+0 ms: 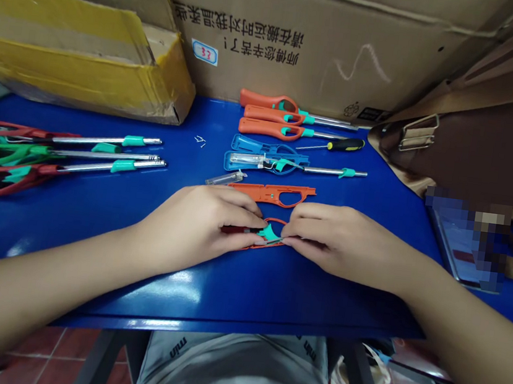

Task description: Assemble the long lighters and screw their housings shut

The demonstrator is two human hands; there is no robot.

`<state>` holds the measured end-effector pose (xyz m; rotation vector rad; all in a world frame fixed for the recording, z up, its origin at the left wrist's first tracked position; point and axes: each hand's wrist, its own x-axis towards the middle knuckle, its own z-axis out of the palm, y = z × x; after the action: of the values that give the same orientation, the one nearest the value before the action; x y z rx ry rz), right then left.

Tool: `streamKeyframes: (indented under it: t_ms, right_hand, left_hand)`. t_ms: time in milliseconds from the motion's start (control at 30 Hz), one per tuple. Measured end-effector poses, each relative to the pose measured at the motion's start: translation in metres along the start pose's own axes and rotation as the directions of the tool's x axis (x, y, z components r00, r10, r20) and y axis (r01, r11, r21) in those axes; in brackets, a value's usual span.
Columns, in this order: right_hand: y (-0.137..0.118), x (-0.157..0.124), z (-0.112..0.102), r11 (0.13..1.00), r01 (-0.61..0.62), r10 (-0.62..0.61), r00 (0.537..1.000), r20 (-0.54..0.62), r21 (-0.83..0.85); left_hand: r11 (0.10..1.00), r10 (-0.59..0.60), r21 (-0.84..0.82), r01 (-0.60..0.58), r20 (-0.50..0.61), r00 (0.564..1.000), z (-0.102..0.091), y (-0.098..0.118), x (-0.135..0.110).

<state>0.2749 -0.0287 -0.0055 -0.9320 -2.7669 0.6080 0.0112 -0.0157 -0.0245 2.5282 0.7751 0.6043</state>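
An open orange lighter half-shell (254, 246) lies on the blue table in front of me, with a teal trigger (270, 233) in its handle loop. My left hand (206, 217) is closed over the shell's left part, fingertips at the trigger. From the other side my right hand (325, 241) pinches at a thin, dark piece beside the trigger; what exactly it grips is mostly hidden. Just behind the hands rests a second orange half-shell (266, 192). A clear fuel tank (225, 179) lies by its left end.
Blue half-shells (241, 161) with a metal tube, a yellow-black screwdriver (346, 144) and assembled orange lighters (268, 129) line the back. Small screws (200, 141) lie nearby. Red and green lighters (3, 155) are at left, cardboard boxes (322, 38) behind, a phone (456, 241) at right.
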Motion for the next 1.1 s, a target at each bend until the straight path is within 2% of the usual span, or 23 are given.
streamKeyframes:
  t_ms: [100, 200, 267, 367, 433, 567, 633, 833, 1000, 1100]
  right_hand:
    - [0.003, 0.000, -0.002, 1.000, -0.027, 0.027, 1.000, -0.009, -0.008]
    - [0.007, 0.000, -0.004, 0.998, -0.054, 0.054, 0.998, -0.018, -0.021]
    - [0.008, 0.000, -0.005, 0.998, -0.061, 0.060, 0.998, -0.028, -0.029]
    - [0.007, 0.000, -0.005, 0.998, -0.065, 0.064, 0.998, -0.029, -0.023]
    - [0.006, 0.000, -0.005, 0.997, -0.072, 0.071, 0.997, -0.028, -0.021]
    - [0.006, -0.001, -0.005, 0.996, -0.082, 0.081, 0.996, -0.043, -0.029]
    - [0.007, -0.001, -0.005, 0.995, -0.091, 0.090, 0.995, -0.052, -0.029]
    - [0.008, 0.000, -0.004, 0.994, -0.104, 0.101, 0.992, -0.072, -0.030]
    - [0.008, 0.000, -0.007, 0.992, -0.119, 0.117, 0.991, -0.065, -0.037]
    - [0.007, -0.001, -0.010, 0.991, -0.126, 0.123, 0.991, -0.059, -0.046]
  left_hand:
    - [0.999, -0.005, 0.052, 0.007, -0.031, 0.999, -0.016, -0.001, 0.001]
    - [0.965, -0.158, 0.204, 0.168, -0.065, 0.985, -0.038, -0.005, 0.002]
    - [0.902, -0.280, 0.323, 0.287, -0.069, 0.957, -0.049, -0.009, 0.002]
    - [0.825, -0.404, 0.421, 0.378, -0.030, 0.914, -0.054, -0.013, 0.001]
    - [0.807, -0.434, 0.433, 0.401, -0.025, 0.901, -0.053, -0.014, 0.001]
    - [0.816, -0.371, 0.451, 0.362, -0.072, 0.926, -0.044, -0.020, 0.001]
    - [0.836, -0.328, 0.450, 0.314, -0.048, 0.943, -0.038, -0.026, 0.001]
    - [0.873, -0.295, 0.406, 0.272, -0.006, 0.956, -0.033, -0.038, 0.002]
    - [0.886, -0.262, 0.392, 0.248, -0.016, 0.965, -0.036, -0.032, 0.001]
    - [0.936, -0.203, 0.281, 0.213, -0.062, 0.977, -0.037, -0.022, 0.003]
